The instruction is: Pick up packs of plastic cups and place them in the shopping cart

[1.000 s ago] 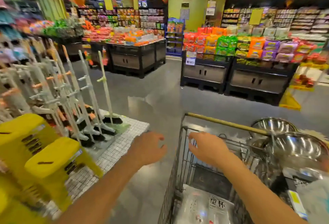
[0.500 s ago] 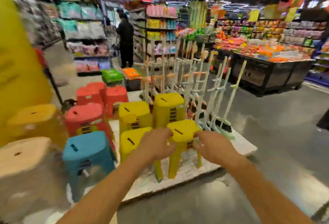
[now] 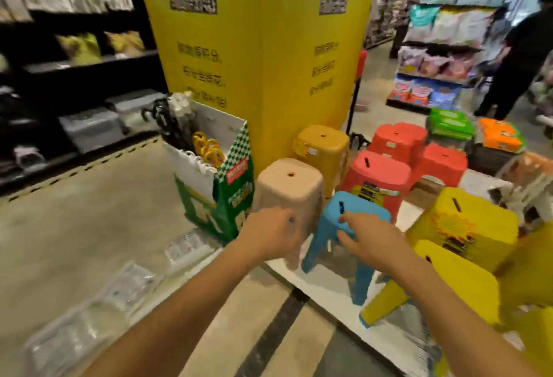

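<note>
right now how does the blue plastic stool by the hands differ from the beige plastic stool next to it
The blue plastic stool has a narrow slot in its seat; the beige plastic stool has a small round hole. The blue one looks smaller, with thin splayed legs showing, while the beige one shows broad, solid sides. The right hand reaches over the blue stool; the left hand is in front of the beige one. Both stand upright on the white platform.

Bright, even store light — motion blur smears shelves and floor, wide-angle bending at the edges, no hard shadows.
</note>
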